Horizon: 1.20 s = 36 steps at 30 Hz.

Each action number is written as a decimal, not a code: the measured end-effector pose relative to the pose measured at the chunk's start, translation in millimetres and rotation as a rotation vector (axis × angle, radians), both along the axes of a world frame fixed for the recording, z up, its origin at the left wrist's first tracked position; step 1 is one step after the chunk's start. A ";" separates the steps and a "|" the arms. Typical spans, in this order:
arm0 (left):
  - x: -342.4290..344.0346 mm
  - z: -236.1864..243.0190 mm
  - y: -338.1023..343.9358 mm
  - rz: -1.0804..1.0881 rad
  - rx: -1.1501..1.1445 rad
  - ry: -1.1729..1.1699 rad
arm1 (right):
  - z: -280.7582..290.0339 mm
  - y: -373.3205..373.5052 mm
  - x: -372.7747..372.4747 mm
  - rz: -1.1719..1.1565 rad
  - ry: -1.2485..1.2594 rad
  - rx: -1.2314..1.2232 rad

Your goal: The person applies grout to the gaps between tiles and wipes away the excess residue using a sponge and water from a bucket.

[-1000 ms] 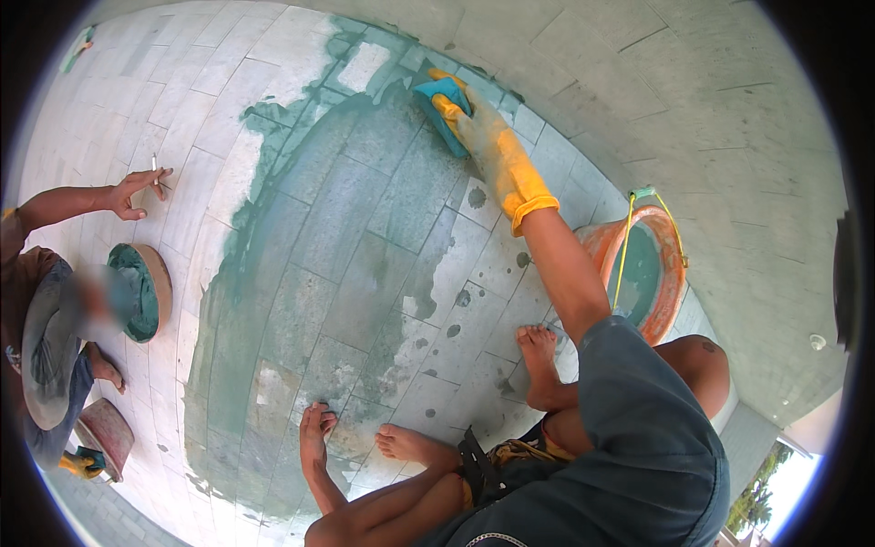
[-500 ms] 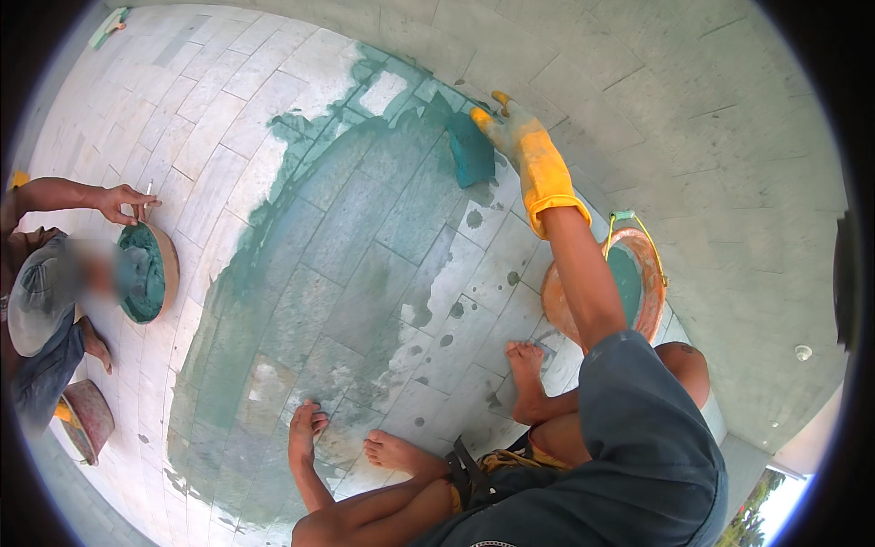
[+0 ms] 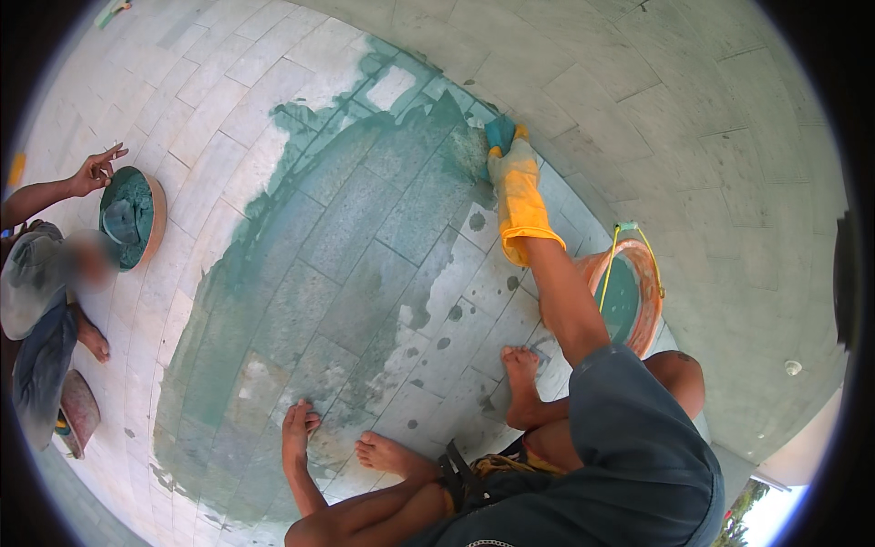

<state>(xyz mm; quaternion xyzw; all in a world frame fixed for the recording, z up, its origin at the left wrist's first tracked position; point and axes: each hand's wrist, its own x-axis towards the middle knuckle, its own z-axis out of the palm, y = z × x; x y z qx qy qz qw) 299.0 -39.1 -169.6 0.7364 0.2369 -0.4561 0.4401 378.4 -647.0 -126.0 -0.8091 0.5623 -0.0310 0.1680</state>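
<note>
My right hand (image 3: 512,169) wears a yellow rubber glove and grips a teal sponge (image 3: 499,133) against the tiles where the floor meets the wall. Below it, greenish paste (image 3: 442,137) covers the floor tiles in a wide smeared band. My left hand (image 3: 299,427) is bare and low over the stained tiles, beside my foot. Its fingers are loosely bent and slightly apart, with nothing seen in them. To the right of my right forearm stands an orange bucket (image 3: 652,301) of greenish water with a yellow handle.
At the left a co-worker crouches, one hand (image 3: 96,171) raised beside a round tub (image 3: 157,214) of teal paste. A second basin (image 3: 82,412) is near that person's foot. The grey tiled wall (image 3: 693,164) rises on the right. Wet spots (image 3: 444,344) dot the tiles.
My right hand has moved down and slightly left, with the sponge turned from hanging beside the glove to its far end. The co-worker's hand has lifted off the tub. My left hand has barely moved.
</note>
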 end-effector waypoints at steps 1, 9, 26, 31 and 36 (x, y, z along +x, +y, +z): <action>-0.1 3.0 -3.8 -0.006 0.009 -0.005 | -10.5 4.0 0.0 -0.001 0.001 -0.017; 0.7 11.8 -9.1 -0.013 -0.038 0.021 | -55.6 30.8 66.1 -0.118 -0.245 -0.098; -3.6 8.1 -4.9 -0.024 -0.032 -0.043 | -50.0 143.9 102.2 0.524 -0.388 0.081; -13.4 -3.6 17.4 -0.005 -0.031 -0.104 | -16.2 72.6 24.7 0.150 -0.492 -0.077; -12.9 -11.1 14.2 0.002 -0.044 -0.121 | -51.0 30.9 -4.0 -0.013 -0.180 -0.163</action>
